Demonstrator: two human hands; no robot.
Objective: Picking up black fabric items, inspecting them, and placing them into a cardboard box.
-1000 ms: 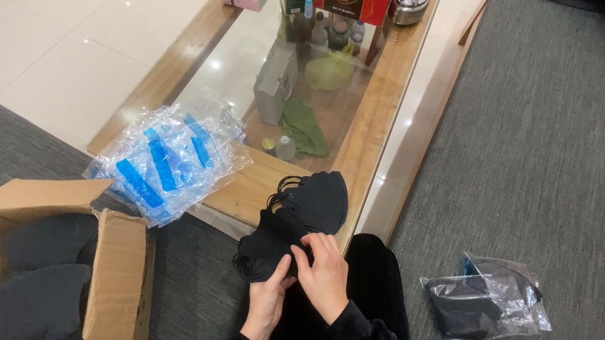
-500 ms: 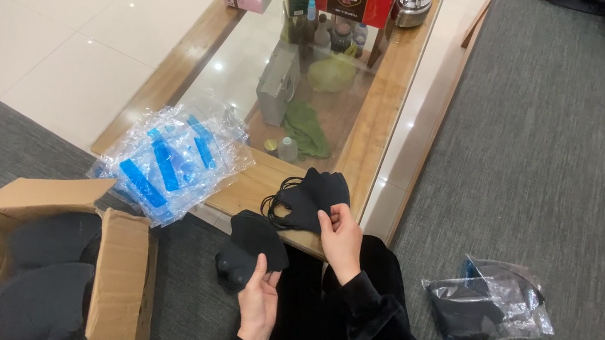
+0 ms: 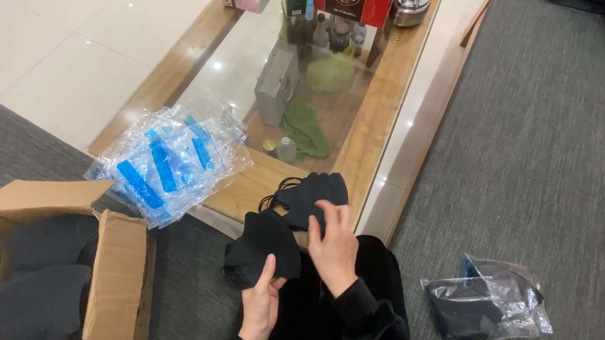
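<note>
My left hand (image 3: 260, 305) grips a stack of black face masks (image 3: 260, 244) from below, thumb on top, just above my lap. My right hand (image 3: 333, 243) rests with spread fingers on a second bunch of black masks (image 3: 313, 193) lying at the near edge of the glass-topped wooden table (image 3: 370, 132). The two bunches sit side by side, touching or nearly so. Both sleeves are black.
A heap of clear plastic bags with blue strips (image 3: 166, 162) lies on the table's near left corner. An open cardboard box (image 3: 113, 277) with black masks stands at lower left. A plastic bag holding black masks (image 3: 485, 307) lies on the grey carpet at right. Bottles and boxes crowd the table's far end.
The single stack held in both hands has been split in two. My left hand drew its bunch down towards my lap, while my right hand stays on the other at the table edge.
</note>
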